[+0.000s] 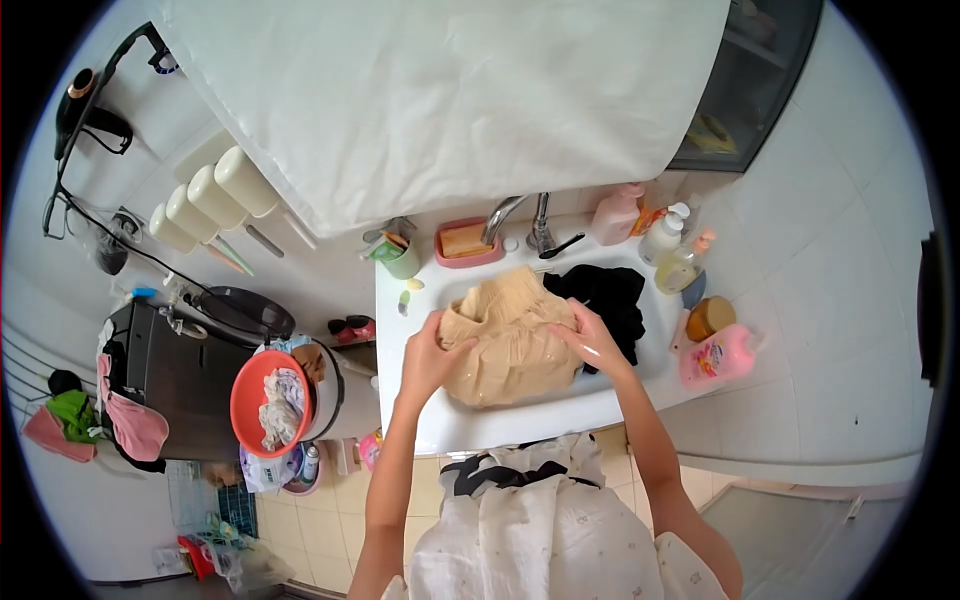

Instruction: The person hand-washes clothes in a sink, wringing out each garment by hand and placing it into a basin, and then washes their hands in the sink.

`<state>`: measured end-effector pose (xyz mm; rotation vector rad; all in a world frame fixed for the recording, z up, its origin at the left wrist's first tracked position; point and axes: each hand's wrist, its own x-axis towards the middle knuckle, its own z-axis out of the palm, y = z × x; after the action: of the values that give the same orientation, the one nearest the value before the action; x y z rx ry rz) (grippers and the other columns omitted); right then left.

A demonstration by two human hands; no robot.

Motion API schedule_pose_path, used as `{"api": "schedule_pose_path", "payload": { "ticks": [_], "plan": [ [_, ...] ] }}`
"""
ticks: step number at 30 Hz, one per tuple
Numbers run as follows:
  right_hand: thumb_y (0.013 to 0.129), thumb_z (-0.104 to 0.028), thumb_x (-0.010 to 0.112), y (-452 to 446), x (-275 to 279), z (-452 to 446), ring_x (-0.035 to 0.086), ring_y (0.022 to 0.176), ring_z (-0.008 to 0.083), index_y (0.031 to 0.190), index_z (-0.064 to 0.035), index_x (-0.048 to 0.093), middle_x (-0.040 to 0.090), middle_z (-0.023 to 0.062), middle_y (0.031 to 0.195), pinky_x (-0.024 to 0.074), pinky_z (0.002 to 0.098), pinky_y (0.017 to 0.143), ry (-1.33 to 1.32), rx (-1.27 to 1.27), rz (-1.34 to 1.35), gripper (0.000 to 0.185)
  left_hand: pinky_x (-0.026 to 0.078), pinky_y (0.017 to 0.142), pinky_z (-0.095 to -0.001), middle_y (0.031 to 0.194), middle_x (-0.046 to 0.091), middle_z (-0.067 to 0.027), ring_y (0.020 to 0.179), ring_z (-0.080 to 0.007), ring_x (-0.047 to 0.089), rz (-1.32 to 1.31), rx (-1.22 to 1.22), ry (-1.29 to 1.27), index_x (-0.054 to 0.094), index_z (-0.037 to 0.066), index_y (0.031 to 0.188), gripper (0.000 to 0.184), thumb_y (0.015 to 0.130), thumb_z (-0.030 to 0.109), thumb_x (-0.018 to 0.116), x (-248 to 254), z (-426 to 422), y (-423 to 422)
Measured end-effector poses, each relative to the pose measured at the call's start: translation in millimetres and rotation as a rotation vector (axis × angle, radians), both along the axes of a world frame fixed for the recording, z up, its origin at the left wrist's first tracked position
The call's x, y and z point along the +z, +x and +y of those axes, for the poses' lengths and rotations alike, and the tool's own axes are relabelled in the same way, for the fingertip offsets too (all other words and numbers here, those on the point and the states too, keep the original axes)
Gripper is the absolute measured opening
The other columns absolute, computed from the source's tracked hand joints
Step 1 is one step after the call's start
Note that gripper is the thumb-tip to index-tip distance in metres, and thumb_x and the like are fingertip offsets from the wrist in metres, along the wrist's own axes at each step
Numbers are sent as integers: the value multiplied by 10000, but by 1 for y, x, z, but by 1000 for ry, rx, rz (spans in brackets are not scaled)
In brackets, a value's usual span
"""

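A wet beige garment (515,345) with a gathered, elastic-looking edge is spread between my hands over the white sink (460,430). My left hand (432,355) grips its left side, thumb on top and fingers partly hidden behind the cloth. On the opposite side, my right hand (592,342) is closed on the cloth near the gathered edge, with a little foam on the skin. A black cloth (605,300) lies bunched in the sink to the right, partly behind my right hand. The faucet (541,235) stands behind the garment.
A pink soap dish (469,243) and a green cup (401,260) stand along the sink's back left. Several bottles, including a pink one (718,357), crowd the right edge. A red basin (271,403) with clothes sits at left; a white curtain (440,100) hangs above.
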<state>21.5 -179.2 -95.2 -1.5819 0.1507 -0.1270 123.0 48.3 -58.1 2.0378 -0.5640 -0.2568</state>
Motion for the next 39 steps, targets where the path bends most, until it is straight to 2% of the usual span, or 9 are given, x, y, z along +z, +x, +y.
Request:
{"api": "schedule_pose_path", "payload": {
  "ticks": [2, 4, 5, 9, 12, 16, 29, 37, 39],
  "plan": [
    [753, -128, 571, 5, -34, -9, 470, 745, 85, 953, 12, 451, 527, 57, 806, 409, 237, 670, -410, -85, 137, 272, 463, 646, -284, 804, 599, -134, 739, -178, 595, 5, -4, 110, 469, 22, 1031, 462, 635, 124, 685, -33, -9, 7],
    [749, -119, 545, 11, -92, -9, 504, 709, 162, 921, 11, 437, 523, 101, 787, 417, 275, 645, -231, -99, 105, 241, 460, 631, -354, 806, 590, -162, 705, -274, 582, -233, 13, 298, 463, 36, 1051, 452, 655, 146, 650, -69, -20, 6],
    [755, -117, 534, 14, -114, -9, 516, 764, 196, 977, -7, 443, 525, 110, 863, 416, 297, 672, -419, -106, 230, 264, 437, 659, -406, 836, 573, -179, 753, -342, 543, -165, 7, 326, 456, 26, 1053, 421, 676, 141, 603, -85, -24, 6],
    [765, -222, 503, 13, -153, 25, 447, 977, 309, 1092, -43, 437, 463, 169, 1077, 368, 401, 766, -1019, -367, 323, 379, 336, 838, -422, 975, 525, -156, 989, -312, 451, -372, -93, 455, 451, 29, 1063, 393, 707, 173, 533, -165, -37, 3],
    [770, -317, 471, 13, -111, 50, 336, 1103, 312, 1144, -39, 414, 371, 172, 1197, 314, 445, 818, -1143, -302, 224, 470, 225, 924, -486, 1144, 432, -167, 1092, -306, 373, -606, -81, 515, 379, 59, 1164, 491, 737, 266, 508, -157, -46, -8],
    [770, -340, 446, 20, -149, 61, 300, 1140, 317, 1156, -32, 410, 366, 142, 1219, 328, 439, 825, -1341, -227, 134, 495, 164, 940, -528, 1223, 347, -180, 1140, -324, 314, -658, -152, 584, 340, 73, 1202, 538, 749, 328, 476, -188, -52, 4],
    [774, -324, 443, 64, -200, 31, 225, 1192, 345, 1203, -13, 373, 321, 131, 1263, 294, 414, 854, -1431, -26, 70, 534, 154, 967, -436, 1261, 272, -169, 1167, -338, 230, -112, -227, 184, 257, 86, 1259, 611, 737, 251, 527, -258, -81, 55],
    [742, -292, 476, 87, -241, 2, 405, 937, 306, 975, -71, 510, 452, 111, 1064, 360, 432, 736, -1396, 31, -111, 323, 286, 922, -311, 1184, 354, -124, 1088, -253, 355, 149, -206, -192, 277, 80, 1245, 609, 705, 36, 556, -289, -101, 77],
    [733, -288, 485, 91, -236, -1, 407, 926, 295, 941, -73, 509, 458, 107, 1028, 358, 425, 736, -1336, 82, -95, 300, 329, 883, -279, 1143, 401, -91, 1040, -201, 399, 595, -151, -403, 305, 69, 1227, 594, 687, -26, 533, -287, -98, 80]
  ]
}}
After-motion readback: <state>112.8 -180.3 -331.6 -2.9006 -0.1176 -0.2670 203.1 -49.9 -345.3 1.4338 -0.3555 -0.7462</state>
